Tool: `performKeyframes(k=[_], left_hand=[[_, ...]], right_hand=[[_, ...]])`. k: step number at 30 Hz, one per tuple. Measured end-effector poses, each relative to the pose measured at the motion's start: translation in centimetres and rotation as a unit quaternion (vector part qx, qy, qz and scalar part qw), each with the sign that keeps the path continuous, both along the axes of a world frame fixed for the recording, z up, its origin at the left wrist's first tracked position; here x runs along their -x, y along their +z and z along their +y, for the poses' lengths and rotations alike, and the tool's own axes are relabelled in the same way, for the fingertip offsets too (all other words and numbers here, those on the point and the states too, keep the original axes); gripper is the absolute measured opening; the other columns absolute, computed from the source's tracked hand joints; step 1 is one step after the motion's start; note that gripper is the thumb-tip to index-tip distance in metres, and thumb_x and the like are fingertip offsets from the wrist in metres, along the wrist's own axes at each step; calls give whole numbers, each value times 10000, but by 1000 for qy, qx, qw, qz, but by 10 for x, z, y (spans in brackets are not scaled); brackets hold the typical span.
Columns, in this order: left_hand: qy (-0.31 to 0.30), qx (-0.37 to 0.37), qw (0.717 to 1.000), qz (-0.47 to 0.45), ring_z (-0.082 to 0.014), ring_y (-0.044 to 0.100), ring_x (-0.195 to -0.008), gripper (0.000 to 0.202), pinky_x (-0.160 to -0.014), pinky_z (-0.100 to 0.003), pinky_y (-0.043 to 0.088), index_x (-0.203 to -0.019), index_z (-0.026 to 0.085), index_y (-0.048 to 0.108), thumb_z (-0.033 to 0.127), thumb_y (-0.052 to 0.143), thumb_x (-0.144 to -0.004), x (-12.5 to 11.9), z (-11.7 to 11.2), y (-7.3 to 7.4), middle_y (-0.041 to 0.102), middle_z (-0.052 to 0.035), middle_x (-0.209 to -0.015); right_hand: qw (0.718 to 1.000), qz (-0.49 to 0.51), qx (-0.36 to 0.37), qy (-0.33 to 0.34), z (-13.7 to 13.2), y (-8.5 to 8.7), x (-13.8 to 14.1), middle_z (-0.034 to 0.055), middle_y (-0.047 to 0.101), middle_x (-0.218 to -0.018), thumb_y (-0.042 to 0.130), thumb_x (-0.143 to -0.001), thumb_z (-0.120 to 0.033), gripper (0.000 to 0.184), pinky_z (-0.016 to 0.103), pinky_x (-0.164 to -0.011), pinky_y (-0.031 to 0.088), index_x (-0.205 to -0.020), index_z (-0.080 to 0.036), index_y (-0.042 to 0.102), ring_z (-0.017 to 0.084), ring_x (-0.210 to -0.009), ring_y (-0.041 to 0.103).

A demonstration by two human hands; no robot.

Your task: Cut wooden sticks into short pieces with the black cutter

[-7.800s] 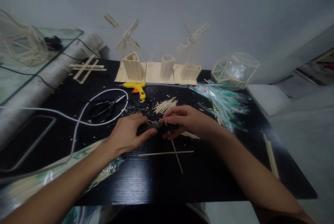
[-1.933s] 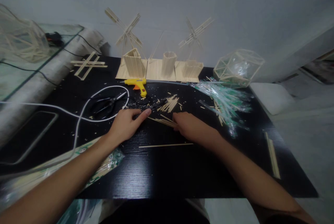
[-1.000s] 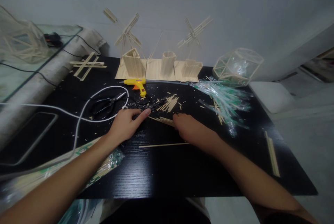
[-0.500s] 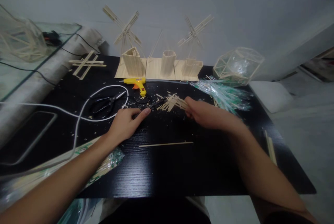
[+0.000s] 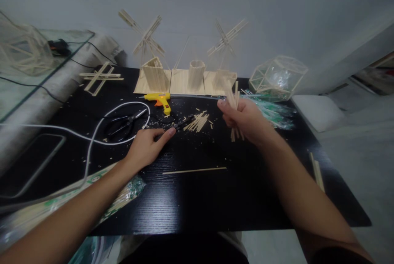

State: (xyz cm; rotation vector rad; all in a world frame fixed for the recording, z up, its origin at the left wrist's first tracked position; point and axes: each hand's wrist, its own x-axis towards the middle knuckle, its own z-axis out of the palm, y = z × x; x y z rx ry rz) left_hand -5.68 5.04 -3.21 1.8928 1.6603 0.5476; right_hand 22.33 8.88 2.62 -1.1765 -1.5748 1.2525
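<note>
- Sticks (image 5: 233, 99): bundle held upright in right hand (image 5: 246, 119), fingers closed round it, raised above table (image 5: 197, 206), right of centre frame.
- Left hand (image 5: 144, 149) lies on cutters (image 5: 182, 124), centre frame, forefinger outstretched; whether it grips them we cannot tell.
- Risk, we judge: bundle is uneven with loose ends; slack fingers would let sticks slide out onto scattered offcuts (image 5: 197, 121).

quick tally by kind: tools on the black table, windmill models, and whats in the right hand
yellow hot glue gun: 1
black-handled scissors: 1
small black cutter, left hand resting on it: 1
pale wooden-stick windmill models: 2
bundle of short pale sticks gripped in the right hand: 1
total: 6
</note>
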Motion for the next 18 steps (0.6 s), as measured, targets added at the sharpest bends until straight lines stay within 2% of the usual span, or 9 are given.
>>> performKeyframes(k=[3, 6, 12, 15, 18], left_hand=[[-1, -1, 1000, 1, -146, 481, -534, 642, -581, -284, 306, -560, 198, 523, 695, 367, -935, 0, 0, 0, 493, 18, -511], [-1, 0, 1000, -1, -147, 491, -541, 637, -589, -282, 313, -568, 197, 529, 689, 365, -936, 0, -1, 0, 499, 19, -516], [2, 2, 1000, 2, -154, 500, -541, 638, -590, -285, 317, -560, 198, 532, 698, 375, -924, -1, 0, 1, 507, 14, -518], [-4, 1, 1000, 0, -156, 508, -549, 632, -592, -284, 318, -572, 196, 552, 688, 381, -929, -1, 1, 0, 522, 13, -525], [-6, -3, 1000, 0, -153, 494, -541, 624, -585, -281, 314, -571, 197, 551, 676, 388, -935, -1, 1, 0, 506, 16, -511]], right_hand=[[993, 120, 14, -9, -4, -7, 13, -104, 250, -469, 720, -882, -533, 595, 255, -433, 176, -557, -229, 325, 65, -423, 205], [983, 184, 23, -5, -6, -18, 27, -99, 223, -432, 653, -931, -540, 647, 262, -426, 160, -502, -225, 286, 61, -402, 192], [973, 231, 16, -15, -10, -42, 41, -95, 246, -448, 628, -945, -552, 627, 253, -413, 148, -518, -223, 307, 61, -405, 201], [971, 238, 23, -1, -11, -48, 43, -100, 260, -462, 643, -935, -546, 572, 250, -401, 139, -551, -220, 372, 59, -397, 211], [971, 238, 17, 20, -12, -49, 42, -98, 258, -449, 616, -959, -528, 580, 252, -396, 153, -538, -220, 361, 61, -386, 224]])
